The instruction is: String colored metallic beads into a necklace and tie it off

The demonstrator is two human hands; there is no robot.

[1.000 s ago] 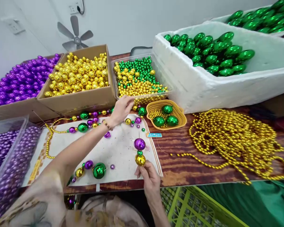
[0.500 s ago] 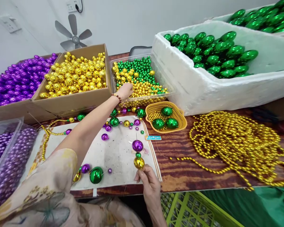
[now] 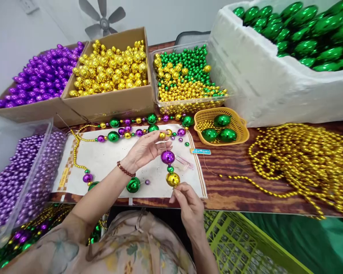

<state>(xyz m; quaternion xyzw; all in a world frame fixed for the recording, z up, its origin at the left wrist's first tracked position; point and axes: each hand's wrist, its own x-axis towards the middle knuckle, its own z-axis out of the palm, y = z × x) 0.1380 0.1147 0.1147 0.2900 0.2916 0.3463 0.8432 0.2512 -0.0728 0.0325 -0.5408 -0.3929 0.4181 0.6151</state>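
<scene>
My right hand (image 3: 188, 203) pinches the lower end of a thin needle just below a large gold bead (image 3: 173, 179). Above that bead on the same needle are a small green bead (image 3: 170, 169) and a large purple bead (image 3: 167, 156). At the needle's upper tip, the fingertips of my left hand (image 3: 145, 150) are closed on a small gold bead (image 3: 162, 135). Beneath both hands lies a white cloth (image 3: 117, 160). A strung bead garland (image 3: 113, 136) runs along the cloth's back edge. A big green bead (image 3: 133, 184) rests near my left forearm.
Boxes of purple beads (image 3: 45, 76) and gold beads (image 3: 111, 68), a clear tub (image 3: 185, 102) and a yellow basket (image 3: 242, 131) line the back. Gold bead strands (image 3: 297, 167) lie right. A foam box (image 3: 263, 95) stands behind; a green crate (image 3: 246, 236) sits below.
My left hand has come back from the clear tub to the needle tip, now with a small gold bead. My right hand still holds the needle. The view has shifted.
</scene>
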